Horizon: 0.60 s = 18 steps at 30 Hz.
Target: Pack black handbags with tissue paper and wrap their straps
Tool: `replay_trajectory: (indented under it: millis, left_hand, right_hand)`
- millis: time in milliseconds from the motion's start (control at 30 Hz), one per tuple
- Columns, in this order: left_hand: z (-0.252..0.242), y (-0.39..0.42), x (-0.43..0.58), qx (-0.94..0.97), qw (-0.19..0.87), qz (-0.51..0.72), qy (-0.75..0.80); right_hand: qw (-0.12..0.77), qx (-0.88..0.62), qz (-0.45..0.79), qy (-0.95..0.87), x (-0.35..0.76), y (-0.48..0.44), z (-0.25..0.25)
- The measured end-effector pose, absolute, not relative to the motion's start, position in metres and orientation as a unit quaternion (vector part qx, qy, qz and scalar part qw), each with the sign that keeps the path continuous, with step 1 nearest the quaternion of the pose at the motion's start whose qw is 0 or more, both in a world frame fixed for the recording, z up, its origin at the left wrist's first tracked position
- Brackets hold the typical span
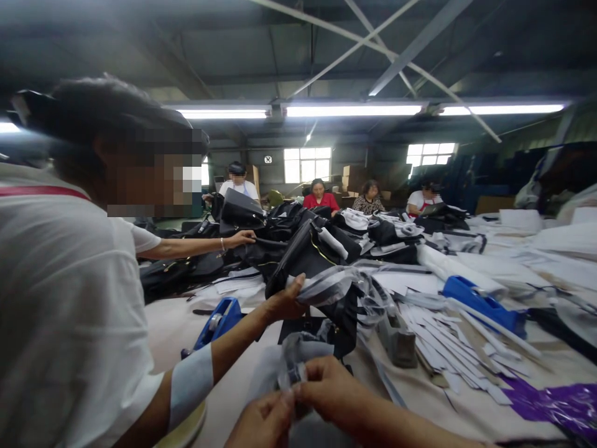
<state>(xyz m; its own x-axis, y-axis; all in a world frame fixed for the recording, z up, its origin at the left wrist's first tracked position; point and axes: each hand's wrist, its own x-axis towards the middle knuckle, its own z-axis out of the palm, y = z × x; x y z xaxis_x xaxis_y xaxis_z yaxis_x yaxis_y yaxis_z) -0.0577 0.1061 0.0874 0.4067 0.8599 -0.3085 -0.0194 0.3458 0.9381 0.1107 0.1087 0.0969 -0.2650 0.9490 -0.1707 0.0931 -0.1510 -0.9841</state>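
At the bottom middle, my left hand [268, 418] and my right hand [332, 391] meet with fingers pinched on a strap wrapped in clear plastic [291, 361]. The strap loops up toward a black bag part [342, 333] lying just beyond. Beyond my hands, a co-worker's hand [286, 300] grips a black bag [305, 252] with a gold zipper. A plastic-wrapped strap [333, 285] hangs from that bag. The co-worker's other hand [240, 239] touches black material in the pile.
A co-worker in a white shirt [69, 298] leans in close at left. Blue tape dispensers [219, 323] [485, 305] flank the work area. White paper strips [448, 342], a grey block [396, 339] and purple plastic [555, 404] lie at right. Several people sit behind the bag pile.
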Motion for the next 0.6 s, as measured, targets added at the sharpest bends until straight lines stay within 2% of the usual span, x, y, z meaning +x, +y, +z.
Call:
replay_trajectory:
  millis: [67,167,233,300,433,500,600]
  left_hand:
    - [0.091,0.116,-0.056,0.382,0.762,0.29,0.435]
    - [0.091,0.126,-0.053,0.317,0.764,0.333,0.452]
    - [0.087,0.13,-0.052,0.321,0.744,0.36,0.463]
    - [0.085,0.133,-0.052,0.354,0.723,0.356,0.475]
    - [0.105,0.16,-0.036,0.436,0.673,0.35,0.483]
    - [0.124,0.188,-0.02,0.437,0.672,0.367,0.472]
    - [0.147,0.233,0.004,0.427,0.676,0.389,0.457]
  right_hand:
    - [0.344,-0.481,0.451,-0.668,0.116,0.11,0.094]
    - [0.281,-0.464,0.203,-0.815,0.125,0.111,0.09]
    - [0.257,-0.438,0.164,-0.846,0.129,0.115,0.091]
    - [0.264,-0.458,0.273,-0.804,0.131,0.121,0.093]
    - [0.27,-0.524,0.602,-0.538,0.127,0.14,0.09]
    - [0.276,-0.529,0.649,-0.472,0.123,0.147,0.084]
    - [0.307,-0.531,0.623,-0.485,0.12,0.151,0.075]
